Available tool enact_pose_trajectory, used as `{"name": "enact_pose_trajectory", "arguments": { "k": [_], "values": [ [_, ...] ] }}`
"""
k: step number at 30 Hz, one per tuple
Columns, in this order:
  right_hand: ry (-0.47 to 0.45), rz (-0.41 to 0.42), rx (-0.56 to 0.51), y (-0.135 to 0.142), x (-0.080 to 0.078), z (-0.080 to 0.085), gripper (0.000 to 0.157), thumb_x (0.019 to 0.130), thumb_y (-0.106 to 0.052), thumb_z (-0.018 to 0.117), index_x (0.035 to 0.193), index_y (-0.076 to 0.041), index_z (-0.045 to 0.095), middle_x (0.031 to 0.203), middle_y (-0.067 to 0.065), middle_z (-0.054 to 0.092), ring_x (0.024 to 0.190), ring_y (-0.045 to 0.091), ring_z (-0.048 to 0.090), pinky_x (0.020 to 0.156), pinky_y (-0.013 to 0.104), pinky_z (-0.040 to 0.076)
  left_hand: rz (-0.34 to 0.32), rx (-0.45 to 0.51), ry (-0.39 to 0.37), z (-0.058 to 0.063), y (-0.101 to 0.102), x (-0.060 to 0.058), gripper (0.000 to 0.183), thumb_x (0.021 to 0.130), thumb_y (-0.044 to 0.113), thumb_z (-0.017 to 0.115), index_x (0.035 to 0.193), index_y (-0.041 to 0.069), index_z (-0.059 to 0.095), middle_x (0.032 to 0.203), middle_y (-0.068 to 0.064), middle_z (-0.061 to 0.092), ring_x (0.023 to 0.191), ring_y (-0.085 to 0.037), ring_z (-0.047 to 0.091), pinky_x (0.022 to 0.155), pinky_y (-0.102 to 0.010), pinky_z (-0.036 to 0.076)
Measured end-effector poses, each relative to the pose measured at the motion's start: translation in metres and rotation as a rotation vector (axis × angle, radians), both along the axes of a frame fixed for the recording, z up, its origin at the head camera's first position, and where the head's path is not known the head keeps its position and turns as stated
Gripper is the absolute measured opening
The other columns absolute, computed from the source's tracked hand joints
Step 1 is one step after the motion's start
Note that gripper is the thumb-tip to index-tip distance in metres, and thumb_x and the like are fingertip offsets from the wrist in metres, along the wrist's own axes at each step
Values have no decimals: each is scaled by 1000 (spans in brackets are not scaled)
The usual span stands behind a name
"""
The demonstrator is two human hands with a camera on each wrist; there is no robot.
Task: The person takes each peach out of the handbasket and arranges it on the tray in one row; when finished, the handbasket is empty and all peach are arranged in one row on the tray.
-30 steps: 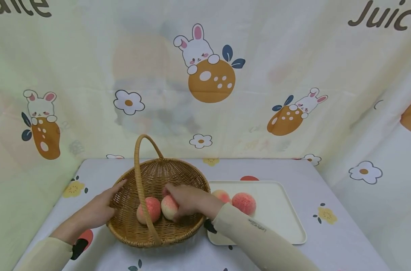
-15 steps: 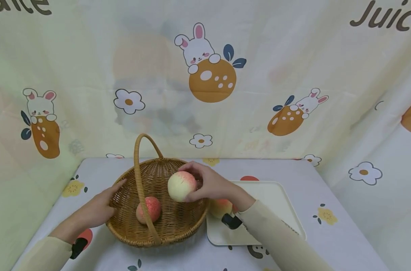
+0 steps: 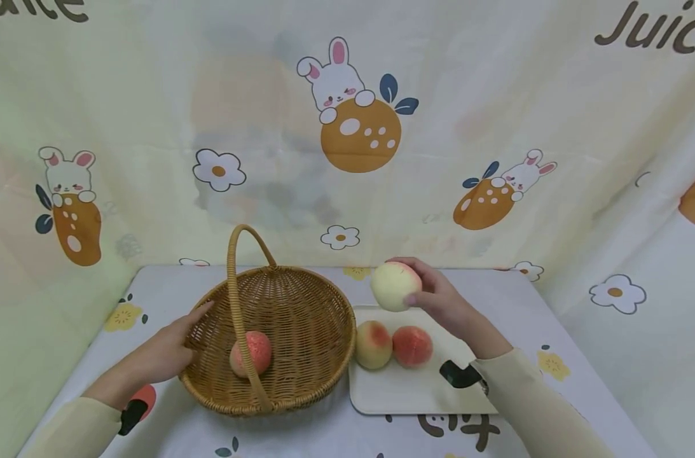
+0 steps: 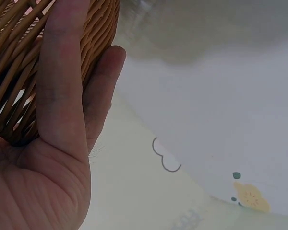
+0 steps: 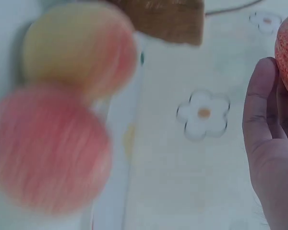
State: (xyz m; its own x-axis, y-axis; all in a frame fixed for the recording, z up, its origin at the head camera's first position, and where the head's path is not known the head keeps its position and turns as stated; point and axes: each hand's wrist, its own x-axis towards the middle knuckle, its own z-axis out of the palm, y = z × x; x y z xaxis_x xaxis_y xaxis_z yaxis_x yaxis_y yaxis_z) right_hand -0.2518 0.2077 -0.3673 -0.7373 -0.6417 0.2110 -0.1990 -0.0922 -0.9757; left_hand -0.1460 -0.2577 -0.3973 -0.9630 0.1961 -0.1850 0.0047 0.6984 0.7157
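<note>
A pale yellow peach with a pink blush (image 3: 394,287) is held up over the back of the white tray (image 3: 461,381), between the thumb and fingers of my right hand (image 3: 447,305). In the right wrist view its red speckled side shows at the edge. My left hand (image 3: 163,353) holds the left rim of the brown wicker basket (image 3: 307,318); from the left wrist, its fingers (image 4: 62,86) lie along the woven outer wall. One pink peach (image 3: 257,352) sits inside the basket, partly behind its handle. Two more peaches, a yellowish one (image 3: 373,345) and a red one (image 3: 412,346), lie on the tray.
The tray stands close to the basket's right side on a flower-printed tablecloth (image 3: 170,432). Behind the table hangs a curtain (image 3: 267,210) with printed rabbits, fruit and flowers. The basket's tall arched handle (image 3: 235,280) rises above its left half.
My right hand has lifted the yellow peach out of the basket and carried it right, over the tray. My left hand and the basket stay put.
</note>
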Motion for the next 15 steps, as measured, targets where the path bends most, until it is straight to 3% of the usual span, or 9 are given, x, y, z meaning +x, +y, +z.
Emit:
{"name": "enact_pose_trajectory", "arguments": {
  "k": [7,15],
  "values": [
    [74,-141,190,62,8,-16,54,94,-2,61,146,-7,47,132,2,61,112,19,60,89,31,53,-10,-8,9,1,1,0,91,76,-15,50,159,-3,16,156,-41,19,138,-61,27,101,-70,38],
    [71,-252,374,108,8,-49,63,88,-3,72,146,-3,47,130,6,61,109,17,61,87,28,53,-6,-22,15,0,-1,-1,91,77,-14,52,159,-3,16,155,-41,19,138,-61,26,101,-71,36]
  ]
}}
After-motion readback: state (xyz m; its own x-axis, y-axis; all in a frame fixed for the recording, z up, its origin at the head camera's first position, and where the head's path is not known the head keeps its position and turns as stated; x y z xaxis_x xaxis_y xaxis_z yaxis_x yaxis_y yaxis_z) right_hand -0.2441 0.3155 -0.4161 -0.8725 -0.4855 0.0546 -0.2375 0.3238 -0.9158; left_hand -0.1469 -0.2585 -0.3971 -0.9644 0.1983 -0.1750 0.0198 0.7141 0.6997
